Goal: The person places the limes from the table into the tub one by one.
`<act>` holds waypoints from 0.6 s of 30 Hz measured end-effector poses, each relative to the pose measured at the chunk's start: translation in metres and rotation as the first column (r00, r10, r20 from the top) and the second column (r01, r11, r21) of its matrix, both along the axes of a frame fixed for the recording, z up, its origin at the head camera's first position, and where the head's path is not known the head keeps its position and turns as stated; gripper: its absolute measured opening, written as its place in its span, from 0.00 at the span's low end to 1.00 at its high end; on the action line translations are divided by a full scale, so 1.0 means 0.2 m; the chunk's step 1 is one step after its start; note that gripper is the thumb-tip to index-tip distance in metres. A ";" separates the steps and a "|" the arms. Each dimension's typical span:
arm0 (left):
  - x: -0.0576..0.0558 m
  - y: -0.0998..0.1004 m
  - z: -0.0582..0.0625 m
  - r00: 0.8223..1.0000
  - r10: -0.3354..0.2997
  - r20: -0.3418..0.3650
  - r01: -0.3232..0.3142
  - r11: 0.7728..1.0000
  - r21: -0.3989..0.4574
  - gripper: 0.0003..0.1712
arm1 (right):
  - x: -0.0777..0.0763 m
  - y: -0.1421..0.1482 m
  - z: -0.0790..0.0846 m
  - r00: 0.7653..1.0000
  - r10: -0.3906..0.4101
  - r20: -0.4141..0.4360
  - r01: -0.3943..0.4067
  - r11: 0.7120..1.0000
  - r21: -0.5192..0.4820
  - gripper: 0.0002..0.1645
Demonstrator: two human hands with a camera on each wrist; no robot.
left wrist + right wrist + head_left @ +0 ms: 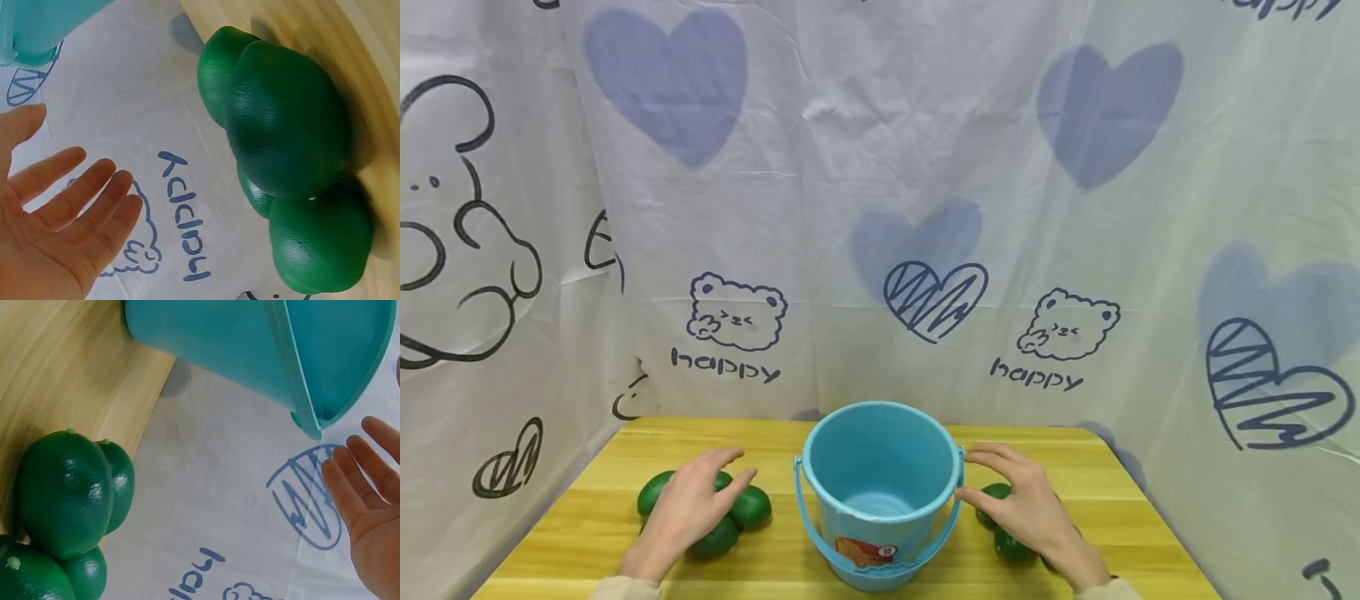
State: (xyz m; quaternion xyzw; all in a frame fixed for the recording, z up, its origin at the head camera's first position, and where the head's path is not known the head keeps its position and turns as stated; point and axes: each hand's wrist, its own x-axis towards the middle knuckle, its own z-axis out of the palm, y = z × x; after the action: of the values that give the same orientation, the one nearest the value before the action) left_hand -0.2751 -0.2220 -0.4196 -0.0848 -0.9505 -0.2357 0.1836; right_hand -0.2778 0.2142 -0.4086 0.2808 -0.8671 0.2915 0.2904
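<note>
Over the left side of the desk, the left hand is hovering with its fingers loosely extended and its thumb held apart, grasping nothing. On the other side, the right hand is pointing inward with its fingers outstretched and its thumb separate, likewise holding nothing; its fingertips are hovering just beside the rim of the blue bucket. The bucket is standing upright between the two hands, its handle hanging down across the front.

The head view is showing the backs of both hands, while the left wrist view is revealing the left palm and a gap between that hand and the left green fruits, which are lying bunched on the desk. The right wrist view is showing the right green fruits as a cluster of four, well apart from the fingers.

In the head view, the hands are partly covering both clusters, and the sleeves are being cut off by the bottom edge. The left wrist view is catching only a corner of the bucket; the right is cropping its top and most of the thumb. The small print on the bucket's label is staying unreadable.
</note>
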 end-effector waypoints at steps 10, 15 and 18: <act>0.03 -0.08 -0.05 0.998 0.063 0.020 -0.064 0.997 0.047 0.26 | 0.02 -0.06 -0.01 0.972 0.220 -0.081 -0.219 0.976 0.018 0.21; 0.06 -0.13 -0.07 0.996 0.076 0.046 -0.079 0.995 0.063 0.25 | 0.01 -0.07 -0.01 0.963 0.247 -0.105 -0.245 0.969 0.033 0.22; 0.07 -0.17 -0.08 0.995 0.080 0.064 -0.085 0.994 0.074 0.26 | 0.01 -0.08 -0.01 0.963 0.247 -0.110 -0.244 0.969 0.039 0.23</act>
State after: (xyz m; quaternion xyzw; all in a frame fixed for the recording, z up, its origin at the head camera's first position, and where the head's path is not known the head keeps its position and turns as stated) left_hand -0.2614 -0.2558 -0.4364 -0.0310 -0.9486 -0.2669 0.1672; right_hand -0.2753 0.1979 -0.4112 0.4061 -0.8112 0.2978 0.2974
